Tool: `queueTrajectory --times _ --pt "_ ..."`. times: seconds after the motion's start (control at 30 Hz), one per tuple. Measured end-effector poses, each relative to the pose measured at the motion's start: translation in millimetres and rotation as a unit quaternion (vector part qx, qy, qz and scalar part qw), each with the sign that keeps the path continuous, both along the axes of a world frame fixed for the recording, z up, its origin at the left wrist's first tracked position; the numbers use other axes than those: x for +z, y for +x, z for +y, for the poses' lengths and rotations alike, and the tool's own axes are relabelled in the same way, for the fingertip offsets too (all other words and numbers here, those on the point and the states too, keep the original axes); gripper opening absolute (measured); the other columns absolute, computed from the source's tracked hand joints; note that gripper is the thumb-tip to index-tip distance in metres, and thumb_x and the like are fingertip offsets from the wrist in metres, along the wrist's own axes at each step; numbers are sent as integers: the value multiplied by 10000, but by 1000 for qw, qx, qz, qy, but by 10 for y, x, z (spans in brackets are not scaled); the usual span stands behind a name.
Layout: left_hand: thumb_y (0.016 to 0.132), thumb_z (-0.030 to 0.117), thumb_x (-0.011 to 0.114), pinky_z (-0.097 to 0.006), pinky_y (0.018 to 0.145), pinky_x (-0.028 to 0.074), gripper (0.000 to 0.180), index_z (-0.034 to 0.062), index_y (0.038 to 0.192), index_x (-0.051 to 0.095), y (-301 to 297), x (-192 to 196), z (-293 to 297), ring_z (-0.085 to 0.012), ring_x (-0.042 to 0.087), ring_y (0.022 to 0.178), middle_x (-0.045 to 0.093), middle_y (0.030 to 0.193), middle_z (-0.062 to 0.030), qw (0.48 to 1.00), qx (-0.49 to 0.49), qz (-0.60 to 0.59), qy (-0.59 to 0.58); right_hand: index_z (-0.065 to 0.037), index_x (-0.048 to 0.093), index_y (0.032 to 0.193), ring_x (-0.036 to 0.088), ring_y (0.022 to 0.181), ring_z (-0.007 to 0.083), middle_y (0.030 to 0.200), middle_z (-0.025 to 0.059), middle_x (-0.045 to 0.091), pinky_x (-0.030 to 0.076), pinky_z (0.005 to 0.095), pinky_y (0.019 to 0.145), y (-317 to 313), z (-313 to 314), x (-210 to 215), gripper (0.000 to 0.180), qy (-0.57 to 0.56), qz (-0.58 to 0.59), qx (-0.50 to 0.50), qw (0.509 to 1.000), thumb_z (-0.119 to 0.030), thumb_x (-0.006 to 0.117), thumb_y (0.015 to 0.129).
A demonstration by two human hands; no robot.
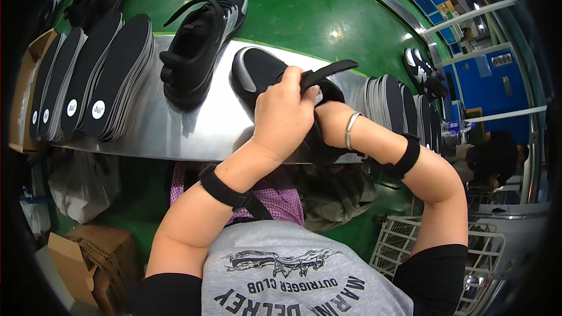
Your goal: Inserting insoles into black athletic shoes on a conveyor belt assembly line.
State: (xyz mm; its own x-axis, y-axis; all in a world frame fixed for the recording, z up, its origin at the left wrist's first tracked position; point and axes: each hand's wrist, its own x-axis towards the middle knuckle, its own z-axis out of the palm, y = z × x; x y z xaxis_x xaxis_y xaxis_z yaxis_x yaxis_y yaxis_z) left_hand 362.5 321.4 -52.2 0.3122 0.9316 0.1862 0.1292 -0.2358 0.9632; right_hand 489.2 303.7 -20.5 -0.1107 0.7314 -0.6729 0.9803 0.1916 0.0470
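Observation:
On the metal work surface in front of me lies a black sneaker (252,69) with a grey toe edge, its toe pointing to the far left. My left hand (284,111) is closed over the middle of this shoe, gripping its upper beside the raised black strap (331,72). The fingers of my right hand (335,122) reach into the shoe's opening and are hidden there. To the left stands a second black sneaker (196,52), apart from both hands, its strap sticking up loose.
Stacked black insoles (120,76) stand at the left beside a cardboard box (32,93). More insole stacks (386,102) are at the right, near a bottle (455,131). Other shoes (422,70) lie on the green surface (304,9) beyond. A white wire rack (398,243) stands low at the right.

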Motion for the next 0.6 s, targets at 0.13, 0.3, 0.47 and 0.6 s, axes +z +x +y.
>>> queueTrajectory --times 0.13,0.3,0.47,0.6 --pt "762 153 559 -428 567 444 189 7 846 472 -10 -31 15 -361 571 604 577 622 -182 999 -2 -13 38 -38 638 797 577 793 310 825 174 601 461 358 701 -58 60 131 192 -138 24 -12 990 -88 556 631" --pt "764 132 564 -387 573 444 190 -5 866 481 1 -24 -2 -334 583 632 590 670 -171 999 -4 11 33 -69 650 801 594 825 253 851 115 625 468 326 712 -341 29 360 180 -43 -75 62 994 -119 566 650" --pt "767 102 565 -344 581 443 179 -17 878 490 9 -8 -11 -311 592 661 601 718 -164 999 -12 25 19 -79 648 828 599 818 237 843 106 627 476 294 695 -121 -25 184 209 -70 -124 105 984 -187 561 672" --pt "776 105 558 -343 582 444 168 -14 872 490 30 -12 2 -312 591 658 601 718 -159 999 -11 33 20 -48 593 951 583 867 267 849 142 617 385 419 836 60 -185 544 323 -145 -54 111 982 -245 514 708"
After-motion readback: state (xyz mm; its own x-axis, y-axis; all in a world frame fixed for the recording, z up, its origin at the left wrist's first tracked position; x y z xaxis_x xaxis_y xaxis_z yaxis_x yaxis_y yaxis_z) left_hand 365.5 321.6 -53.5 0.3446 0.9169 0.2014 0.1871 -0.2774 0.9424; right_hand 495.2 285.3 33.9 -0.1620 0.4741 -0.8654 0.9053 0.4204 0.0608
